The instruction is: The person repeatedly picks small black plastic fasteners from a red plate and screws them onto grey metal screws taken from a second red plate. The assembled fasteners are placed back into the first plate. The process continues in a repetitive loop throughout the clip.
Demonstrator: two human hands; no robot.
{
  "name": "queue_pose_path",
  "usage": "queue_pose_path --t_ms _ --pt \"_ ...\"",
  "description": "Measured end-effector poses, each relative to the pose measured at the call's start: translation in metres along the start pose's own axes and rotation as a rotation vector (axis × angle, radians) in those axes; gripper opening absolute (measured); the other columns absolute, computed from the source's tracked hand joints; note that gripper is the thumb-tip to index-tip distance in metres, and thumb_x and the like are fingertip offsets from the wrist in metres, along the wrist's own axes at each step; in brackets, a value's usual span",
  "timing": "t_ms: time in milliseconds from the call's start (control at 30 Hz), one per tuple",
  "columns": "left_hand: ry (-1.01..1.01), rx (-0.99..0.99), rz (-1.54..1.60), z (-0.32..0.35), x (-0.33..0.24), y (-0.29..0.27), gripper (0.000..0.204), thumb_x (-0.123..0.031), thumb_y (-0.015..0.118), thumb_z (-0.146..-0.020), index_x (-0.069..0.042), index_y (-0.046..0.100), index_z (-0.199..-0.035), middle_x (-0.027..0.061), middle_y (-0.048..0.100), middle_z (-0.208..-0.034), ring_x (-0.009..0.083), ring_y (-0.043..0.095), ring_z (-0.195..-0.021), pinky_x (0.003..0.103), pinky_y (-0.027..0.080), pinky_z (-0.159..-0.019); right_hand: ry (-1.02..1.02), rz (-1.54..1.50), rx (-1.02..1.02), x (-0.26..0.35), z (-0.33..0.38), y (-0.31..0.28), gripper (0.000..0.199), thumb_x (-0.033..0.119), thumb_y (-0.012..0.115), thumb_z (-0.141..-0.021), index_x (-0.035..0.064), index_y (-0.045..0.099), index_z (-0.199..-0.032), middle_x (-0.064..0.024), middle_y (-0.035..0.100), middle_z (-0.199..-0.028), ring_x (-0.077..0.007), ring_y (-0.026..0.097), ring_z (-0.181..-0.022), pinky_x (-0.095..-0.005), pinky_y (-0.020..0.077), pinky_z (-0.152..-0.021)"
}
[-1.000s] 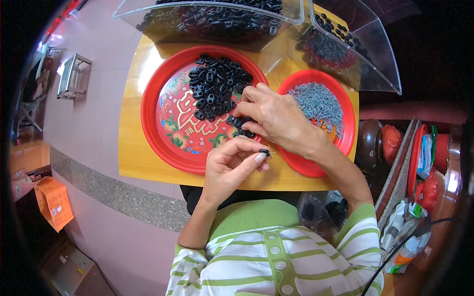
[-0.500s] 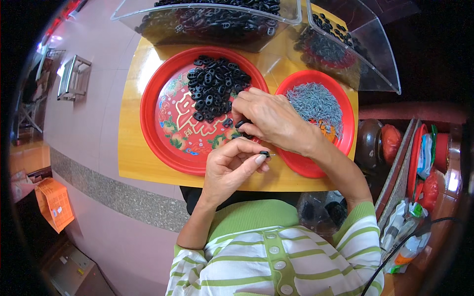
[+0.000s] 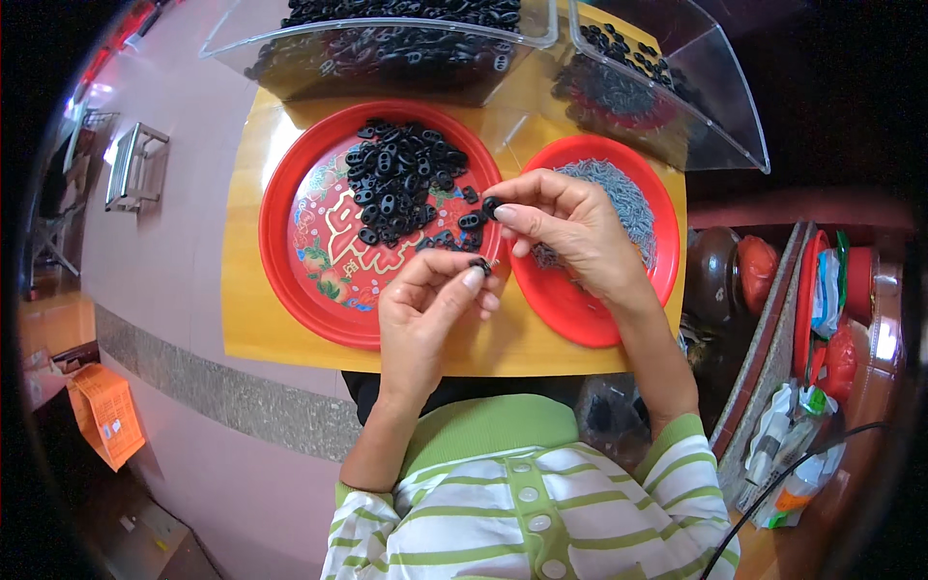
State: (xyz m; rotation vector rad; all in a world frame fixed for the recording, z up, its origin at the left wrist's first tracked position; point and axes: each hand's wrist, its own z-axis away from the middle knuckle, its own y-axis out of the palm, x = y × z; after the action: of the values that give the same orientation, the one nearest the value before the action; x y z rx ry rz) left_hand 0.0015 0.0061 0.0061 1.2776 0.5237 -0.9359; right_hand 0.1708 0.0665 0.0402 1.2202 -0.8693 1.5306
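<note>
My left hand (image 3: 432,304) pinches a small black oval plastic piece (image 3: 480,264) between thumb and fingers, with a thin pin showing at its end. Just above and to the right, my right hand (image 3: 570,224) holds another black oval piece (image 3: 491,206) between thumb and fingertips. Both hands hover over the near right side of a large red tray (image 3: 280,290), where a heap of black two-holed pieces (image 3: 398,179) lies on a printed floral bottom. Beneath my right hand stands a smaller red tray (image 3: 580,324) with a pile of thin grey screws or pins (image 3: 623,198).
Clear bins hold more black pieces (image 3: 406,48) at the table's far edge, with another clear bin (image 3: 677,116) at far right. The yellow table (image 3: 246,329) ends close to my body. A metal stool (image 3: 135,166) and an orange bag (image 3: 106,416) are at left.
My right hand has risen from the large tray's edge, turned, and now holds a black piece up. My left hand has moved slightly left and up with its piece.
</note>
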Motion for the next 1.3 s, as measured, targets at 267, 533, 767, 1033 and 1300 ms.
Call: queue_pose_path --t_ms 267,533,767,1033,1300 --pt "0.020 -0.042 0.049 -0.015 0.004 0.015 0.010 -0.005 0.056 -0.087 0.003 0.057 -0.094 0.0120 0.064 -0.081 0.0132 0.061 -0.067 0.024 0.049 -0.060 -0.019 -0.199 -0.115 -0.010 0.027 -0.005 0.023 0.010 0.060 -0.086 -0.0004 0.060 -0.106 -0.0038 0.063 -0.087 -0.0059 0.058 -0.069 -0.0176 0.0483 -0.061" --pt "0.019 -0.039 -0.045 -0.019 0.013 0.021 0.011 -0.006 0.057 -0.087 0.003 0.058 -0.093 0.0110 0.065 -0.082 0.0131 0.062 -0.067 0.023 0.049 -0.059 -0.049 -0.220 -0.135 -0.017 0.034 -0.008 0.024 0.010 0.059 -0.086 -0.0006 0.060 -0.108 -0.0040 0.063 -0.088 -0.0059 0.058 -0.069 -0.0180 0.0486 -0.060" --pt "0.009 -0.026 -0.046 -0.021 0.014 0.020 0.012 -0.006 0.057 -0.087 0.003 0.058 -0.094 0.0112 0.065 -0.082 0.0133 0.062 -0.067 0.023 0.049 -0.059 -0.058 -0.243 -0.127 -0.020 0.034 -0.010 0.024 0.010 0.059 -0.086 -0.0012 0.060 -0.107 -0.0046 0.063 -0.088 -0.0060 0.058 -0.068 -0.0177 0.0485 -0.060" --pt "-0.001 -0.045 -0.051 -0.021 0.013 0.022 0.012 -0.006 0.057 -0.087 0.003 0.058 -0.094 0.0106 0.065 -0.081 0.0131 0.062 -0.067 0.023 0.049 -0.058 -0.115 -0.177 -0.146 -0.024 0.033 -0.006 0.022 0.010 0.058 -0.087 -0.0021 0.060 -0.106 -0.0064 0.064 -0.090 -0.0081 0.060 -0.075 -0.0204 0.0505 -0.061" --pt "0.052 -0.052 -0.081 -0.020 0.012 0.024 0.011 -0.003 0.056 -0.087 0.004 0.058 -0.094 0.0101 0.064 -0.081 0.0131 0.062 -0.066 0.023 0.050 -0.058 -0.167 -0.152 -0.161 -0.029 0.035 0.000 0.021 0.010 0.058 -0.087 -0.0020 0.061 -0.105 -0.0059 0.064 -0.089 -0.0083 0.060 -0.076 -0.0206 0.0505 -0.061"
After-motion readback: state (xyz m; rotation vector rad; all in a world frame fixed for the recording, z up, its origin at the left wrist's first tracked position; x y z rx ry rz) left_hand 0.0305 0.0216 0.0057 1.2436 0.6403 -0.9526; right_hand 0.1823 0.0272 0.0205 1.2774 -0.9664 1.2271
